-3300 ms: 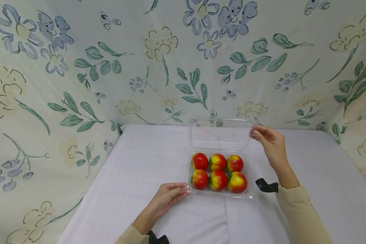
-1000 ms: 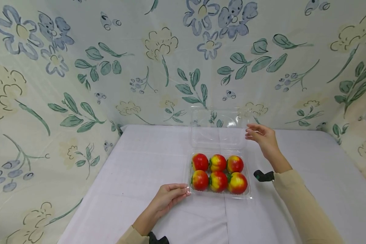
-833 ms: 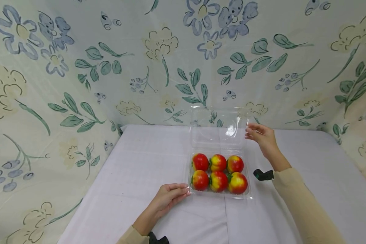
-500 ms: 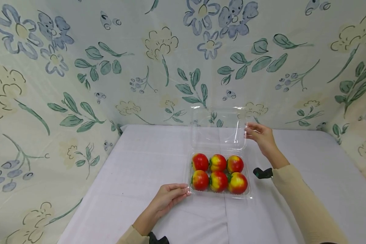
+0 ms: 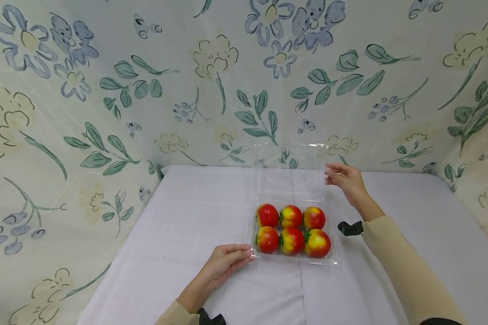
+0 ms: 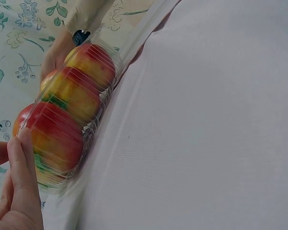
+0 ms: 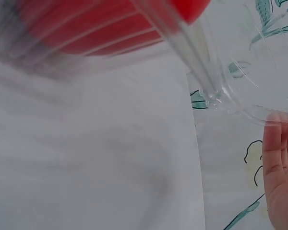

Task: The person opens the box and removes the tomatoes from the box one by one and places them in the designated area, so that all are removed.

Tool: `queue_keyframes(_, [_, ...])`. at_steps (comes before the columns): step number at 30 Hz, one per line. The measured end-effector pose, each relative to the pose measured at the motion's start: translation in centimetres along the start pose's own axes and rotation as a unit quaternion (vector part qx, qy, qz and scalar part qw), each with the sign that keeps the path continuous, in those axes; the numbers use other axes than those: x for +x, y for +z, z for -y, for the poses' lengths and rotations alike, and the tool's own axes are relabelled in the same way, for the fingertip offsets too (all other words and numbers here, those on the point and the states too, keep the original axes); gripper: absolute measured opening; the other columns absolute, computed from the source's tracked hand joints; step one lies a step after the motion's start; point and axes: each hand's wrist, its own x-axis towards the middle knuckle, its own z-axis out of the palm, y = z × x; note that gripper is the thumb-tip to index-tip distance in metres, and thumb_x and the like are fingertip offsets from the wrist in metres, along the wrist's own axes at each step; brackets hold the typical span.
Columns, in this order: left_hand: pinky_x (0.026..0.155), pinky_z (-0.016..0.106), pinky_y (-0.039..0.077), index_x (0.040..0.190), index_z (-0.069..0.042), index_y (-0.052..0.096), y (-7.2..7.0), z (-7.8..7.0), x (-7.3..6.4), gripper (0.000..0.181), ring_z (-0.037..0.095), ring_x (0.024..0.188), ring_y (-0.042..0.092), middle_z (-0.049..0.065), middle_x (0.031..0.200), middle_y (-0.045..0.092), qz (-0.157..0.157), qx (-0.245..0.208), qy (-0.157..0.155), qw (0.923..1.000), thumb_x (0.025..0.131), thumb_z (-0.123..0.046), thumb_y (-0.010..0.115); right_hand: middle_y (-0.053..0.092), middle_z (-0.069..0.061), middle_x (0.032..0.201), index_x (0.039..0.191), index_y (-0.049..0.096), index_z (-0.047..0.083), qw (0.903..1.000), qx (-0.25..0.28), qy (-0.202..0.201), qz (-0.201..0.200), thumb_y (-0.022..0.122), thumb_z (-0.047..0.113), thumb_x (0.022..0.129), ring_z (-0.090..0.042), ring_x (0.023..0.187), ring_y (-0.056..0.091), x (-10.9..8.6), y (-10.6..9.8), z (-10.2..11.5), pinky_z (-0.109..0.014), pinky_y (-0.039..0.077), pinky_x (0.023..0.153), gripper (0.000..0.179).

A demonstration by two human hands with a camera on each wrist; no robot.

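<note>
A clear plastic clamshell box (image 5: 327, 262) lies on the white cloth, holding two rows of red-and-yellow fruits (image 5: 292, 240) with green leafy bits. Its hinged lid (image 5: 290, 183) stands raised at the back. My left hand (image 5: 229, 262) pinches the box's front left corner; in the left wrist view that hand (image 6: 21, 191) is beside the ribbed side wall. At the lid's right edge, my right hand (image 5: 347, 180) holds the edge between thumb and fingers. The right wrist view shows this hand's (image 7: 281, 167) fingers extended, tips overlapping the clear edge, thumb hidden.
The white cloth (image 5: 187, 216) covers the table around the box. A floral curtain (image 5: 227, 90) hangs right behind the table's back edge and along both sides. A black strap mount (image 5: 351, 229) sits on the right wrist.
Since the earliest frame, the lid has swung further up. My right hand has shifted slightly left along with it. The left hand, box base and fruits stay in place.
</note>
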Motion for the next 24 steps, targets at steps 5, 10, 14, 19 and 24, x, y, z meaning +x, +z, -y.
queue_keyframes(5, [0.093,0.033,0.053,0.125,0.018,0.058,-0.1,0.1,0.0,0.035,0.021,0.096,0.071,0.021,0.113,0.069,0.000,-0.005,0.001,1.0000,0.095,0.000,0.065,0.059,-0.013,0.105,0.134,0.050,-0.013,0.9999,-0.001,0.004,0.011,0.060,0.006,0.100,-0.012,0.082,0.066,0.0,0.0,0.1,-0.025,0.058,0.080,0.041])
queue_keyframes(10, [0.094,0.035,0.052,0.125,0.017,0.058,-0.2,0.1,0.1,0.036,0.021,0.096,0.071,0.022,0.114,0.069,0.002,-0.004,0.001,1.0000,0.095,-0.001,0.065,0.058,-0.012,0.099,0.135,0.049,-0.016,0.9998,0.005,0.006,0.017,0.060,0.003,0.099,-0.009,0.078,0.066,0.5,-0.1,-0.7,-0.023,0.058,0.078,0.042])
queue_keyframes(14, [0.094,0.034,0.052,0.125,0.017,0.057,-0.2,0.2,0.1,0.036,0.021,0.096,0.071,0.022,0.114,0.069,0.002,-0.002,0.003,1.0000,0.095,-0.001,0.065,0.057,-0.009,0.102,0.138,0.049,-0.012,0.9990,-0.035,0.018,0.020,0.062,0.011,0.100,-0.009,0.081,0.064,0.8,-0.2,-1.2,-0.021,0.057,0.081,0.047])
queue_keyframes(19, [0.094,0.034,0.053,0.126,0.018,0.057,-0.2,0.1,0.1,0.037,0.021,0.096,0.071,0.021,0.112,0.070,0.001,-0.001,0.004,1.0000,0.095,0.000,0.065,0.056,-0.017,0.111,0.141,0.050,-0.006,0.9966,-0.073,0.028,0.025,0.061,0.018,0.101,-0.014,0.088,0.064,0.9,-0.2,-1.5,-0.022,0.056,0.086,0.048])
queue_keyframes(24, [0.093,0.033,0.053,0.125,0.019,0.056,-0.1,0.1,0.1,0.037,0.021,0.096,0.071,0.017,0.109,0.071,0.002,0.002,0.006,1.0000,0.095,-0.001,0.065,0.056,-0.019,0.114,0.142,0.049,-0.005,0.9955,-0.083,0.034,0.032,0.060,0.016,0.102,-0.022,0.095,0.063,1.0,-0.2,-1.8,-0.026,0.055,0.090,0.047])
